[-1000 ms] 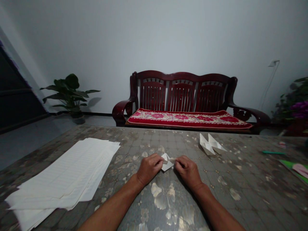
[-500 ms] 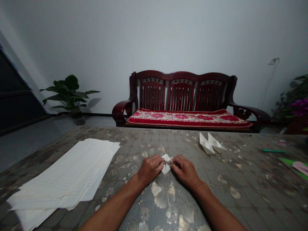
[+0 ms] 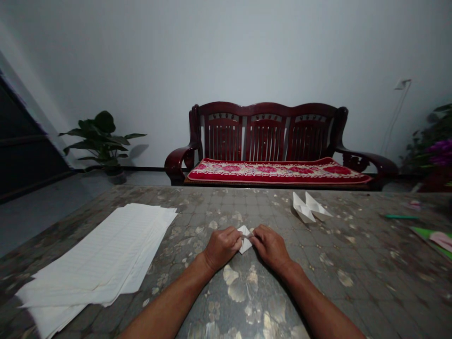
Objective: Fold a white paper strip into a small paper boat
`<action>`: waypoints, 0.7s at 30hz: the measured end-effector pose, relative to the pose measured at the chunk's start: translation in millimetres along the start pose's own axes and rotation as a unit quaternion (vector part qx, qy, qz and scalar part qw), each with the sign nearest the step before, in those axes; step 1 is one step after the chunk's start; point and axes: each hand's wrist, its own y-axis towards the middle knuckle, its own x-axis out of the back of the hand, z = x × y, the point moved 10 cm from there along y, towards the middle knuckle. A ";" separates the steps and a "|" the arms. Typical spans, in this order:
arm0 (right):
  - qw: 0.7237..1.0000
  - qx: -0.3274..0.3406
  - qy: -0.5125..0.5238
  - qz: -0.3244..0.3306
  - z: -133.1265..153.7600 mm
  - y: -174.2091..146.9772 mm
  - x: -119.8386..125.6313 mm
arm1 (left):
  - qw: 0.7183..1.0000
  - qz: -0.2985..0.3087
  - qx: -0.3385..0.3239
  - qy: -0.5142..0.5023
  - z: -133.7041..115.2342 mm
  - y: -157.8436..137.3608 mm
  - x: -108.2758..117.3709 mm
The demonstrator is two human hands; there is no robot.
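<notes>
A small white folded paper (image 3: 245, 245), diamond-shaped from above, is held just over the patterned table at the middle. My left hand (image 3: 223, 246) pinches its left corner between thumb and fingers. On the opposite corner, my right hand (image 3: 269, 245) has a similar pinch. Fingertips cover both side corners of the paper. Farther off to the right stands a finished-looking folded paper boat (image 3: 303, 210) with pointed ends, apart from both hands.
A stack of printed paper sheets (image 3: 102, 259) spreads over the table's left side. Toward the right edge lie a green pen (image 3: 400, 217) and a green sheet with a pink piece (image 3: 441, 239) on it. Behind the table (image 3: 197, 292) is a wooden bench (image 3: 266, 134).
The fingers have drawn slightly inward on the folded paper, and its middle opening looks narrower. Both hands keep their pinch. The view has shifted very slightly.
</notes>
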 end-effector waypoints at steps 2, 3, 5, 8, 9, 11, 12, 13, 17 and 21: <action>1.000 -0.002 0.006 -0.005 -1.3 -0.1 0.6 | 1.000 0.002 0.009 -0.010 2.7 0.4 -0.4; 1.000 -0.003 0.009 -0.007 -2.3 -0.3 1.1 | 1.000 0.006 0.016 -0.025 5.0 0.8 -0.5; 1.000 -0.006 0.015 -0.009 -4.8 -0.6 1.6 | 0.997 0.020 0.034 -0.071 11.0 1.7 -0.1; 0.999 -0.014 0.029 0.000 -9.1 -0.5 0.3 | 0.987 0.046 0.055 -0.144 19.3 2.1 1.8; 0.999 -0.017 0.033 0.003 -10.1 -0.3 -0.4 | 0.984 0.051 0.062 -0.160 22.0 1.8 2.8; 0.999 -0.019 0.041 0.007 -11.2 0.1 -1.3 | 0.979 0.058 0.077 -0.177 27.0 0.8 4.0; 0.999 -0.019 0.046 0.008 -11.3 0.3 -1.6 | 0.978 0.061 0.084 -0.181 29.1 0.2 3.9; 0.998 -0.018 0.052 0.008 -11.2 0.5 -1.8 | 0.977 0.064 0.089 -0.183 30.5 -0.4 3.3; 0.997 -0.014 0.069 0.006 -11.1 0.4 -1.3 | 0.973 0.086 0.095 -0.191 31.6 -2.5 -2.0; 0.997 -0.018 0.075 0.002 -12.5 0.0 -0.4 | 0.972 0.101 0.105 -0.185 34.4 -4.4 -5.7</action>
